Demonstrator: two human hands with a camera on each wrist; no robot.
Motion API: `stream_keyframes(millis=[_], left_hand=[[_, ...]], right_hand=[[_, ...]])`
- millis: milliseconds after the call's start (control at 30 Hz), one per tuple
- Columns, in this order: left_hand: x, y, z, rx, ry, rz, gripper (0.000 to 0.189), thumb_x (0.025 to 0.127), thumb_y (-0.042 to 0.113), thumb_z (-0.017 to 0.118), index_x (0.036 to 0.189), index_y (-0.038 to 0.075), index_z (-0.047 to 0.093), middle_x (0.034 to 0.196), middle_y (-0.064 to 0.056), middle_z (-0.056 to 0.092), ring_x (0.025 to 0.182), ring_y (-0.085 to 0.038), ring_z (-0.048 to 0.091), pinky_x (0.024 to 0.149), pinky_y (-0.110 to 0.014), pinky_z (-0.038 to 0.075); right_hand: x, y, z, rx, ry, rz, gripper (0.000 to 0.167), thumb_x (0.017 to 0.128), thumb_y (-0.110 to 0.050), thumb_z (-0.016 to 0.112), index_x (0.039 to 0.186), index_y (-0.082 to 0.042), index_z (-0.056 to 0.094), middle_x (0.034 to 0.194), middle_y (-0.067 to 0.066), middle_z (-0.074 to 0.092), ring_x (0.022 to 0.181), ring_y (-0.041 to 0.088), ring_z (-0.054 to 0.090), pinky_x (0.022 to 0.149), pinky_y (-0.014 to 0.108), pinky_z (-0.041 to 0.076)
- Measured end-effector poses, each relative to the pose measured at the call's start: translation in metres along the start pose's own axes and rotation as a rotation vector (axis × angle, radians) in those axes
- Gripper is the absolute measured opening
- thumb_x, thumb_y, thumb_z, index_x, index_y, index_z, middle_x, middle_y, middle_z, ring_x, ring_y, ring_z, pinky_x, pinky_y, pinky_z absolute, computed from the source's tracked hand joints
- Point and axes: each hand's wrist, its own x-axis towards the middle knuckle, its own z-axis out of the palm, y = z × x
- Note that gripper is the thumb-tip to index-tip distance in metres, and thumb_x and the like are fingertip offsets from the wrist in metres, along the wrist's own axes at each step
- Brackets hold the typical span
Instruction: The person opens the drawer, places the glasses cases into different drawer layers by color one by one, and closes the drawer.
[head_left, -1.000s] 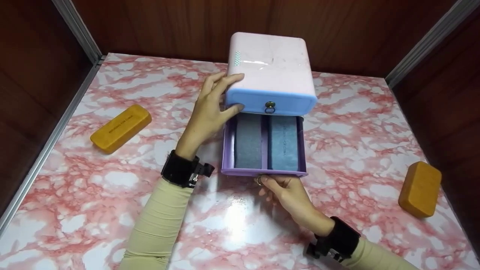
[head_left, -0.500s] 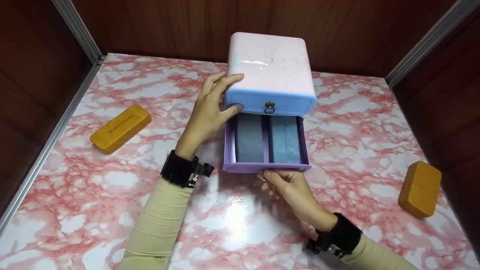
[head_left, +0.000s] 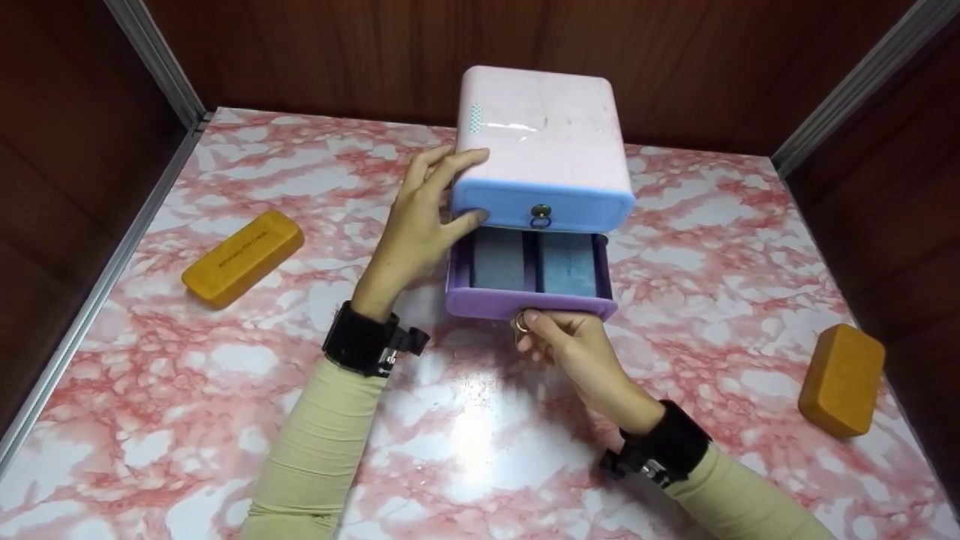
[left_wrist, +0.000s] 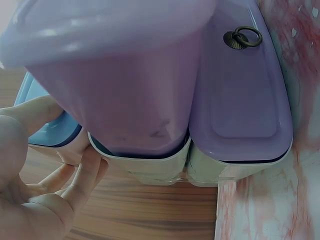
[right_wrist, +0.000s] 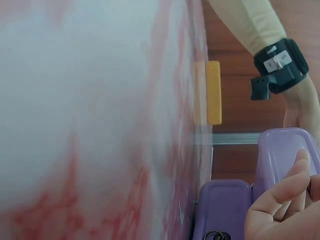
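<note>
A small drawer cabinet (head_left: 547, 127) has a pink top and a blue top drawer (head_left: 506, 205), which is closed. My left hand (head_left: 416, 217) grips its left side, thumb on the blue front and fingers along the side and upper edge. Below, a purple middle drawer (head_left: 484, 302) stands partly pulled out. The thumb and finger of my right hand (head_left: 589, 367) pinch its ring pull (head_left: 523, 322). Inside lie a grey oblong case (head_left: 498, 259) and a blue oblong case (head_left: 568, 266), their far ends hidden. In the left wrist view, a purple bottom drawer (left_wrist: 242, 100) is closed.
One yellow oblong case (head_left: 244, 259) with printed lettering lies on the marbled table (head_left: 240, 420) at left. Another yellow case (head_left: 841, 380) is near the right edge. Dark wooden panels (head_left: 337, 60) enclose the back and sides.
The purple middle drawer has slid inward, toward the cabinet, with my right hand moving along on its ring pull. Less of the two cases shows. My left hand stays in place.
</note>
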Motion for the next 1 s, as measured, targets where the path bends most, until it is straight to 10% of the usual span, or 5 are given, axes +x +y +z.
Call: stream_keyframes(millis=[1000], left_hand=[[0.000,0.000,-0.001,-0.009,-0.020,-0.012,0.068,0.092,0.020,0.085,0.152,0.036,0.057,0.163,-0.011,0.037,0.140,-0.030,0.052,0.109,-0.036,0.053]], right_hand=[[0.053,-0.011,0.000,0.117,0.055,0.007,0.019,0.103,-0.014,0.068,0.097,-0.001,0.080,0.071,0.005,0.074,0.059,0.011,0.060,0.052,0.021,0.047]])
